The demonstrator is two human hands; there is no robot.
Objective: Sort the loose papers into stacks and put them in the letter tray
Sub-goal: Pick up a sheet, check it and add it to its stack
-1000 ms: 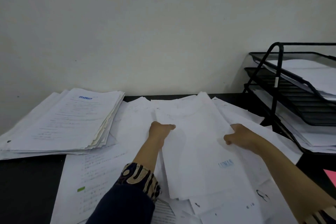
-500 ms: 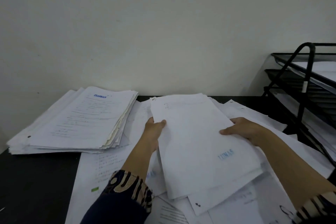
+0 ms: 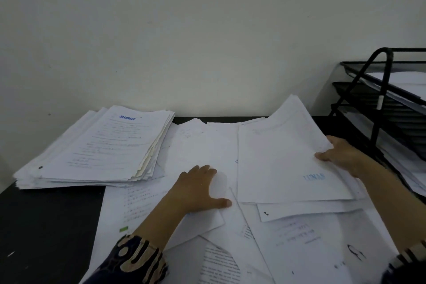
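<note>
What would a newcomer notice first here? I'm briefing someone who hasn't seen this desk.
A spread of loose white papers covers the black desk, the left hand flat on it. The right hand grips a blue-stamped sheaf near the black wire letter tray; a neat stack sits far left.

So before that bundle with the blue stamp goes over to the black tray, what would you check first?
1. Right hand holds the stamped bundle at its right edge: ok.
2. Grip firm enough for the whole bundle: cannot tell, since the fingers underneath are hidden.
3. Left hand off the bundle: ok, it lies flat on the loose papers beside it.
4. Bundle squared up: not ok, a lower sheet juts out at the near edge.
5. Room in the letter tray: cannot tell; the tiers are cut off at the frame edge, and the top one already holds paper.
6. Sorted stack on the left out of the way: ok.
</note>
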